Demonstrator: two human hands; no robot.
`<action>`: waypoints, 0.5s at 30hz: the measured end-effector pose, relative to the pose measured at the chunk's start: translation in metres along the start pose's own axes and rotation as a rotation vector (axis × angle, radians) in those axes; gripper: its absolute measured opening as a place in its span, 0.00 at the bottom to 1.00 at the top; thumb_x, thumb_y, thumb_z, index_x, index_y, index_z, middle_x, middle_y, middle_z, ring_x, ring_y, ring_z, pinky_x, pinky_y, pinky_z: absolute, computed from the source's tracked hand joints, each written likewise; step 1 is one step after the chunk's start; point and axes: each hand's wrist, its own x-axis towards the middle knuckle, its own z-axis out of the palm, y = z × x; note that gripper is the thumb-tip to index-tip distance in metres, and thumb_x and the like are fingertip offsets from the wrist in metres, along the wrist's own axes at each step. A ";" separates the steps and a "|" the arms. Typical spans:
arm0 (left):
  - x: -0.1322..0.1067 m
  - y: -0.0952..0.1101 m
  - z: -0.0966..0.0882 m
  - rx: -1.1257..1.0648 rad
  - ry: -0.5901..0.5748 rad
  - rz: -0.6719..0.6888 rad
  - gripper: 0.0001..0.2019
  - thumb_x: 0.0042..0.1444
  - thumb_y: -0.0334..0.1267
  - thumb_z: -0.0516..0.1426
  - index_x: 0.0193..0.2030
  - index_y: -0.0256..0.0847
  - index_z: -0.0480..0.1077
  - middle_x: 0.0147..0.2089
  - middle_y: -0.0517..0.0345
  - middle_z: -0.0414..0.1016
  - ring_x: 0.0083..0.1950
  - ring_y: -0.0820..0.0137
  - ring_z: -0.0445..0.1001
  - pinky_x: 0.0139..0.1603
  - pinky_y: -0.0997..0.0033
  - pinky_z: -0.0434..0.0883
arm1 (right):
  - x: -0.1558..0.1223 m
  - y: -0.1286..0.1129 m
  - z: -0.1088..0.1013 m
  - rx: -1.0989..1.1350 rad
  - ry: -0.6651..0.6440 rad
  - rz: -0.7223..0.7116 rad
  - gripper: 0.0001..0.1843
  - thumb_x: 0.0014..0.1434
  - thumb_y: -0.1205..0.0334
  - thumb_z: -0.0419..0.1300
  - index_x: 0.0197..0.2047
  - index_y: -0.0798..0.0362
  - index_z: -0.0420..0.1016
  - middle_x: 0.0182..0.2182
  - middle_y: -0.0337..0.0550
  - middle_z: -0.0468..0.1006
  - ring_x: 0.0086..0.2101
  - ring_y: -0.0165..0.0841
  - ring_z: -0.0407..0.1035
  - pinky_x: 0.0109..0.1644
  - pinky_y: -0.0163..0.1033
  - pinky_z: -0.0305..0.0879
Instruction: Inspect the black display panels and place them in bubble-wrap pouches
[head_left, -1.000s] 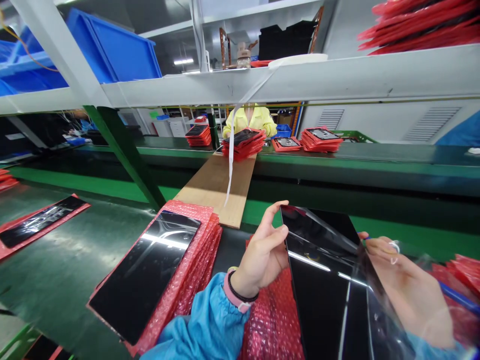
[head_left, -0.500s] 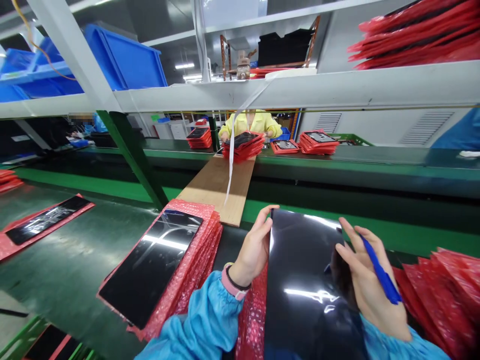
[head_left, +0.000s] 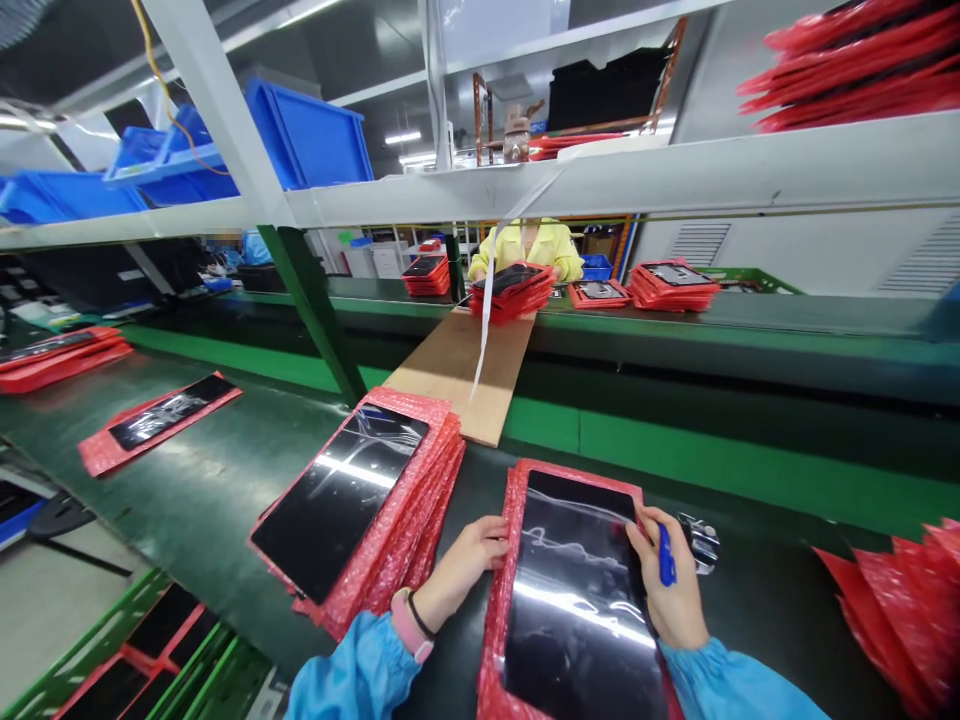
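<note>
A glossy black screen panel (head_left: pixel 577 560) lies on a stack of red bubble-wrap sleeves (head_left: pixel 496 600) in front of me. My left hand (head_left: pixel 469 560) rests its outstretched fingers against the left side of this stack, with nothing held. My right hand (head_left: pixel 671 575) has a blue pen (head_left: pixel 666 556) tucked in its fingers, while its fingertips touch the panel's upper right edge. To the left, another black panel (head_left: pixel 341 500) tops a thick pile of red bubble-wrap sleeves (head_left: pixel 420 500). Just beyond my right hand is a small shiny silver-and-black object (head_left: pixel 699 542), too unclear to name.
Loose red sleeves (head_left: pixel 900 610) stand at the right. A wooden board (head_left: pixel 465 370) bridges to the opposite bench, where a person in yellow (head_left: pixel 532 245) sits behind stacks. A green post (head_left: pixel 319 315) rises at left; a green crate (head_left: pixel 97 650) sits low left.
The black panel, held up in both hands before, now lies on the red stack. My left hand has moved down to the stack's side. The view has shifted left.
</note>
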 end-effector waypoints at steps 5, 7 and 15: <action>0.008 0.005 0.005 0.099 0.003 -0.053 0.12 0.39 0.31 0.62 0.34 0.35 0.70 0.34 0.58 0.67 0.30 0.72 0.65 0.32 0.69 0.60 | -0.007 0.004 0.004 -0.070 -0.033 -0.078 0.23 0.43 0.55 0.67 0.43 0.50 0.69 0.48 0.48 0.75 0.53 0.48 0.68 0.63 0.57 0.53; 0.007 0.013 0.009 0.117 0.004 -0.045 0.12 0.39 0.30 0.61 0.34 0.35 0.69 0.33 0.59 0.66 0.31 0.72 0.65 0.32 0.69 0.60 | -0.009 0.006 0.004 -0.082 -0.035 -0.096 0.24 0.44 0.55 0.65 0.45 0.50 0.69 0.50 0.50 0.74 0.55 0.49 0.67 0.63 0.57 0.52; -0.010 0.032 0.040 0.019 -0.127 0.116 0.16 0.45 0.30 0.60 0.42 0.41 0.63 0.42 0.60 0.69 0.47 0.68 0.68 0.53 0.68 0.60 | -0.018 0.004 0.000 -0.116 -0.038 -0.154 0.25 0.55 0.53 0.60 0.55 0.52 0.64 0.57 0.55 0.71 0.58 0.48 0.64 0.63 0.55 0.54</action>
